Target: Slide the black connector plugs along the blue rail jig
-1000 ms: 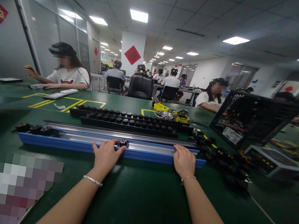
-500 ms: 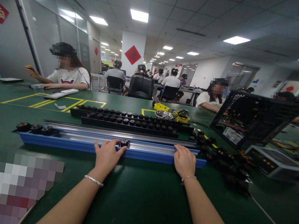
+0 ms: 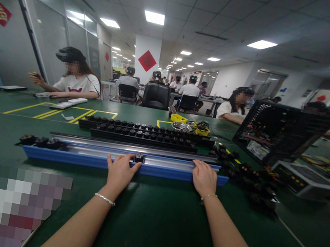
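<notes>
A long blue channel with a shiny metal inside lies across the green table before me. My left hand reaches over its front wall, with thumb and forefinger on a small black socket block that sits in the channel near its middle. Toward the right end, my right hand is closed over the channel, its thumb on the near side and its fingertips at the far edge. Several like black blocks stand at the channel's left end.
Behind the channel lie a bare metal strip and black strips filled with blocks. Loose black blocks, an open computer case and a power supply occupy the right. Co-workers sit beyond the table.
</notes>
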### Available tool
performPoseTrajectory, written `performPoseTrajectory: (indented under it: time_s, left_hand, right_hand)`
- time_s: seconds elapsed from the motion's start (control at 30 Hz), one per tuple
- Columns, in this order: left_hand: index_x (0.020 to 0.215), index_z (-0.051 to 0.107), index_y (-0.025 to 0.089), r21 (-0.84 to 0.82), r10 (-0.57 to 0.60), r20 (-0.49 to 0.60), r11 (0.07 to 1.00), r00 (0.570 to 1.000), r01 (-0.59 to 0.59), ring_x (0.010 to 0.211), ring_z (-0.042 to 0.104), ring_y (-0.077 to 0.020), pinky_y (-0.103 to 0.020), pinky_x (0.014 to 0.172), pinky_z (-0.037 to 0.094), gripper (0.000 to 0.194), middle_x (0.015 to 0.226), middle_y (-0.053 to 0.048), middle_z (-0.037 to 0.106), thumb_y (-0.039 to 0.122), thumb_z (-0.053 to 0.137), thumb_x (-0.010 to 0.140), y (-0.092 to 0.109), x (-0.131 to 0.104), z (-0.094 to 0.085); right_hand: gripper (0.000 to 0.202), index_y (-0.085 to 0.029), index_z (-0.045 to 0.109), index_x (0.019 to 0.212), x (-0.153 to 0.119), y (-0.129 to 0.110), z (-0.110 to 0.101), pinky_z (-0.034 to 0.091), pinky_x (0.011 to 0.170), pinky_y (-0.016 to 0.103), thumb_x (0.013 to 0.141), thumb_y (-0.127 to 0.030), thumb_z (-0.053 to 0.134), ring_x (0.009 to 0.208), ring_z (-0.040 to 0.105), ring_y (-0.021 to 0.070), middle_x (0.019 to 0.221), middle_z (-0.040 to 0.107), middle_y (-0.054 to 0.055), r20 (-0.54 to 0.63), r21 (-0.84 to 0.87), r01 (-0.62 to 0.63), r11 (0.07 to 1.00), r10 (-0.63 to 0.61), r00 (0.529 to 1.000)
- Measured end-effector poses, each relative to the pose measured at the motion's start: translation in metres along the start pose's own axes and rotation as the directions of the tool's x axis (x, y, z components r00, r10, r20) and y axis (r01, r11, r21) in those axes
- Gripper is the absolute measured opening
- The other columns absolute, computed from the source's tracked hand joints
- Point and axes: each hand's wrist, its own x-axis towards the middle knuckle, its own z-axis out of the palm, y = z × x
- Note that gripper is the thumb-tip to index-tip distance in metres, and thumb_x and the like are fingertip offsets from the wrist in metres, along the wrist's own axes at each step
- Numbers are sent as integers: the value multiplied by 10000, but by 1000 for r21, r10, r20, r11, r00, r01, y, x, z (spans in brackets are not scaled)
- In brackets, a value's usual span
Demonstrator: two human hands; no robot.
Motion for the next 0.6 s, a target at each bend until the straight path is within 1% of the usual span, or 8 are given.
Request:
performPoseTrajectory:
  time_s: [0.2, 0.4, 0.6]
  left_hand:
    - [1046, 614, 239, -13, 0, 4, 1000, 1000, 0, 1106, 525, -261, -590, 1077, 61, 401, 1062, -77, 671, 524, 467, 804, -2, 0, 3]
    - [1063, 606, 246, -5, -6, 17, 1000, 1000, 6, 1125, 510, -245, -574, 1085, 43, 394, 1096, -76, 662, 517, 474, 808, 0, -1, 4]
    - [1051, 607, 248, -16, 15, 5, 1000, 1000, -15, 1111, 516, -246, -578, 1081, 37, 381, 1074, -72, 671, 514, 487, 806, 1, -1, 5]
  right_hand:
    - [427, -227, 613, 1151, 0, 1, 1, 313, 986, 382, 838, -221, 322, 1176, 466, 189, 1226, 598, 20, 10, 1, -9, 1000, 9, 1000]
    - [426, -219, 612, 1151, 0, 1, 1, 309, 983, 369, 841, -224, 321, 1170, 468, 186, 1224, 598, 24, 7, 3, -6, 1000, 6, 1000]
    - [416, -219, 614, 1146, -1, 0, 1, 315, 981, 367, 842, -218, 330, 1171, 471, 183, 1218, 603, 20, 2, -2, -1, 1000, 1, 1000]
